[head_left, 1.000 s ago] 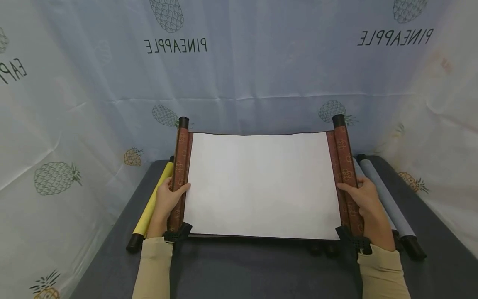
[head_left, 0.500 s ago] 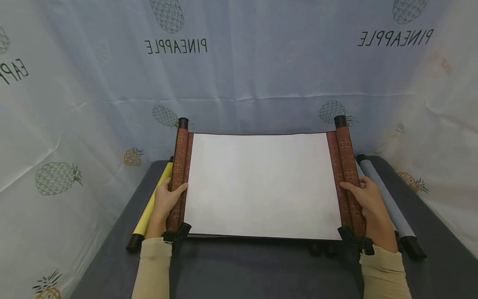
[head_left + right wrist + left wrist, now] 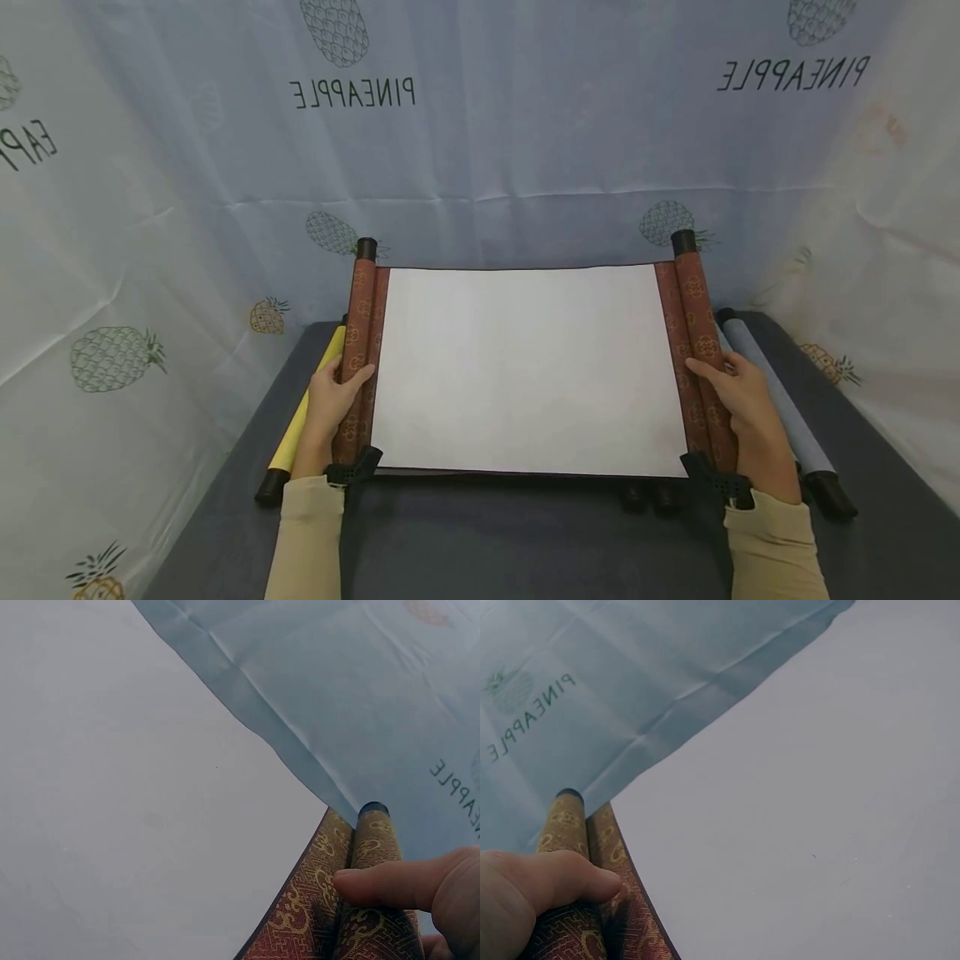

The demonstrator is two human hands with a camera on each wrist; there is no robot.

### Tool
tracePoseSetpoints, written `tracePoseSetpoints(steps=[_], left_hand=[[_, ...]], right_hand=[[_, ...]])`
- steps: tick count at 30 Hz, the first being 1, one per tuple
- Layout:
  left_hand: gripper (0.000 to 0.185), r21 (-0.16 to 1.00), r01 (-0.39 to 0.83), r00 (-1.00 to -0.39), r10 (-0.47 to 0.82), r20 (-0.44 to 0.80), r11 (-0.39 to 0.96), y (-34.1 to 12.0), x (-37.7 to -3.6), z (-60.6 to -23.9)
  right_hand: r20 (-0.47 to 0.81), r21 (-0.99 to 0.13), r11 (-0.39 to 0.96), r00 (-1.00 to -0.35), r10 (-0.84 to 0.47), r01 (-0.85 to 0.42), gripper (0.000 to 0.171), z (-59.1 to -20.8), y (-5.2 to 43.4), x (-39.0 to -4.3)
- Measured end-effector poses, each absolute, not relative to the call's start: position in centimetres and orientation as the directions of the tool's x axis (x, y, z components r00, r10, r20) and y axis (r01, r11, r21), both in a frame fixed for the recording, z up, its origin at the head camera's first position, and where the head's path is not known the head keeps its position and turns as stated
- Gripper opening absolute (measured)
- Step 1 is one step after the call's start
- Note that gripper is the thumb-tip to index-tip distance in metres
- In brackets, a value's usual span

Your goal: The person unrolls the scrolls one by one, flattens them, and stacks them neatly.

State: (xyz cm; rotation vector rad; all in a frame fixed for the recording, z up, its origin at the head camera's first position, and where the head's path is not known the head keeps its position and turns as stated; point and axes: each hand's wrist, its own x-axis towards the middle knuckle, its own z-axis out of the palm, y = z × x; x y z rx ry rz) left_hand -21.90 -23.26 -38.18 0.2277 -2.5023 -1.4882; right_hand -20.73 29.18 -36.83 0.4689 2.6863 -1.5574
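A hanging scroll (image 3: 525, 367) is spread between both hands, with a blank white sheet and red-brown patterned brocade at each end. My left hand (image 3: 330, 404) grips its left roller (image 3: 361, 308), thumb across the front. On the other side my right hand (image 3: 742, 400) holds the right roller (image 3: 696, 308) in the same way. Black caps top both rollers. In the left wrist view the thumb (image 3: 570, 881) presses on the gold-figured brocade; the right wrist view has the other thumb (image 3: 390, 883) lying over its roller. Most fingers are hidden behind the rollers.
A yellow rolled scroll (image 3: 288, 442) lies on the dark table (image 3: 525, 550) at the left. Grey-blue rolled scrolls (image 3: 783, 396) lie at the right. Two black knobs (image 3: 666, 498) show under the sheet's lower edge. A pineapple-print curtain (image 3: 480, 125) encloses the back and sides.
The two rollers have moved slightly apart, the left one a little left and the right one a little right. Both hands keep their hold.
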Motion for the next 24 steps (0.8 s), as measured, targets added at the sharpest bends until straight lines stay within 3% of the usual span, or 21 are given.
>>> tracePoseSetpoints(steps=[16,24], left_hand=[[0.064,0.892,-0.04,-0.961,-0.263,0.089,0.451,-23.6,-22.0,-38.5],[0.064,0.891,-0.048,-0.967,-0.245,0.072,0.451,-23.5,-22.8,-39.7]], right_hand=[[-0.104,-0.842,0.486,-0.954,0.28,0.235,0.076,-37.3,29.1,-20.9],[-0.143,-0.839,0.457,-0.93,0.34,0.296,0.084,-38.0,28.9,-21.2]])
